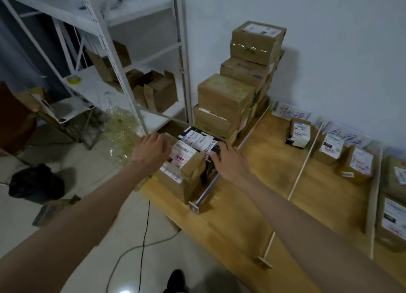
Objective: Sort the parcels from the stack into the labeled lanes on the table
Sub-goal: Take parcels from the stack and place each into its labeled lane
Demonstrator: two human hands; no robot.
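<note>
At the left end of the wooden table (259,204), beside the metal shelving (123,57), a person reaches both arms toward the near, low part of the parcel stack (237,90). The left hand (150,150) lies on the left top edge of a brown labelled parcel (184,160), fingers curled over it; the right hand (229,160) rests with spread fingers against the black parcel (202,138) just behind and to the right. Whether either hand truly grips yet, I cannot tell. By my reckoning the sorting is begun but far from done. In the first lane, under a handwritten sign (291,113), stands one small parcel (299,133); the second lane, behind the thin white divider (304,158), holds two boxes (345,156); further right, more cartons (393,218) sit at the frame's edge. The tall pile against the wall looks untouched, so most of the work remains, and the brown parcel seems the next one to go.
</note>
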